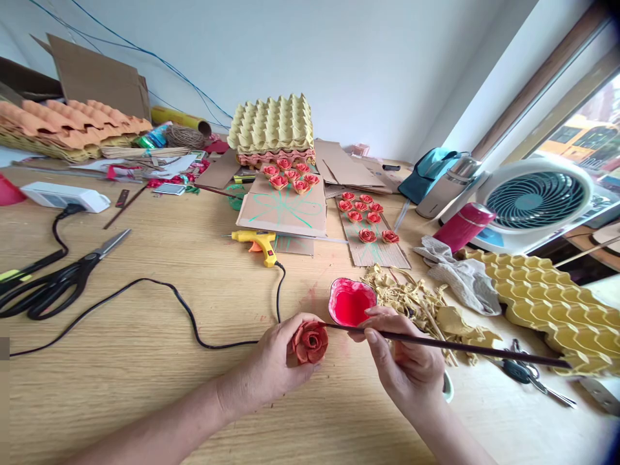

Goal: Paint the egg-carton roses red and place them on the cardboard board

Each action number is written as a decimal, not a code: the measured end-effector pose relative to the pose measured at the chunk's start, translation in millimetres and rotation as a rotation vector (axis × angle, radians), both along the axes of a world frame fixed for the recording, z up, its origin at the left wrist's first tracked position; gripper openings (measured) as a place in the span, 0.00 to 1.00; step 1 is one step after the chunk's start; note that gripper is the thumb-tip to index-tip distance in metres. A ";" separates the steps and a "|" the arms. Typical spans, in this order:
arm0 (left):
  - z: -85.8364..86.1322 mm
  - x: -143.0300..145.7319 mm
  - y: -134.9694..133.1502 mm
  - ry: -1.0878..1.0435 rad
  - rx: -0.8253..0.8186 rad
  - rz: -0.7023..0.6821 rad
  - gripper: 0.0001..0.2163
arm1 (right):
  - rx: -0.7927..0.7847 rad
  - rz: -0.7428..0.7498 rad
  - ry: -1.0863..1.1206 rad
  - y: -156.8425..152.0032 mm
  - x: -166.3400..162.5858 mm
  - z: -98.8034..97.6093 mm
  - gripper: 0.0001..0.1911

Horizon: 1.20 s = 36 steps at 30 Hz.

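My left hand (278, 358) is closed around a red paper rose (310, 342), its open face turned up toward me. Pinched in my right hand (409, 361) is a long dark paintbrush (465, 344); its tip touches the rose's upper right edge. Just behind my right hand stands a small bowl of red paint (349, 302). Farther back, several finished-looking red roses (290, 175) rest on a cardboard piece with green lines (283, 210), and more roses (367, 236) sit on a second cardboard strip (380, 253).
A yellow glue gun (259, 244) lies mid-table, its cord running left. Black scissors (72, 274) are at left. Egg-carton scraps (416, 300), a grey cloth (460, 274), a yellow egg tray (557, 303) and keys (526, 371) fill the right. Stacked egg trays (274, 123) stand behind.
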<state>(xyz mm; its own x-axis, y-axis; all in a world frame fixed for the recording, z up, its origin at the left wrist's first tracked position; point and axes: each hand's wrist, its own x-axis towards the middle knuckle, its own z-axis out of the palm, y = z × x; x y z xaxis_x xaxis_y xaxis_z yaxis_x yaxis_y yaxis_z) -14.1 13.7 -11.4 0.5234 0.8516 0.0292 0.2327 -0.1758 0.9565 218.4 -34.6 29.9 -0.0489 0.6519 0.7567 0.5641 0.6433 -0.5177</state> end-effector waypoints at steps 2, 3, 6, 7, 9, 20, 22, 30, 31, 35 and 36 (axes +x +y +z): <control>-1.1 0.4 -0.1 0.007 0.016 0.006 0.18 | 0.011 0.001 -0.018 0.3 0.8 -1.5 0.09; -1.5 0.5 -0.2 0.009 0.025 0.010 0.18 | 0.025 0.000 -0.035 0.5 1.3 -1.7 0.09; -2.4 0.8 -0.4 0.015 0.053 0.014 0.16 | 0.071 0.004 -0.106 1.5 1.8 -0.1 0.11; -2.9 0.8 -0.4 0.017 0.063 0.017 0.16 | 0.079 0.008 -0.125 1.8 1.6 0.9 0.11; -3.8 1.1 -0.3 0.018 0.082 0.027 0.16 | 0.085 0.013 -0.146 2.5 1.0 2.5 0.12; 4.0 -0.2 -1.0 0.037 0.106 0.006 0.16 | 0.071 0.026 -0.151 2.9 0.2 8.7 0.13; 4.2 -0.8 -1.0 0.031 0.088 -0.002 0.17 | 0.058 0.030 -0.144 2.3 0.4 8.4 0.13; 1.4 0.6 -1.0 0.005 0.092 0.031 0.14 | 0.044 0.038 -0.183 -0.3 2.7 7.8 0.12; 0.9 0.5 -1.0 0.008 0.088 0.024 0.15 | 0.046 0.039 -0.182 -0.5 2.4 8.9 0.12; -0.3 -0.4 -0.1 0.023 0.055 0.011 0.18 | 0.046 0.043 -0.127 -1.3 1.9 11.3 0.12; -0.2 -0.5 0.2 0.028 0.046 0.014 0.18 | 0.047 0.045 -0.109 -1.6 2.0 10.9 0.12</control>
<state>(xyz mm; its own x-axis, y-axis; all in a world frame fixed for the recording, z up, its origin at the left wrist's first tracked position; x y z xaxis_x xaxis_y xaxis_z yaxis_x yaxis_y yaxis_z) -14.6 14.0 -11.7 0.5129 0.8568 0.0538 0.2620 -0.2159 0.9406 220.4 -36.2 40.8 -0.1608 0.6110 0.7752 0.5850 0.6916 -0.4237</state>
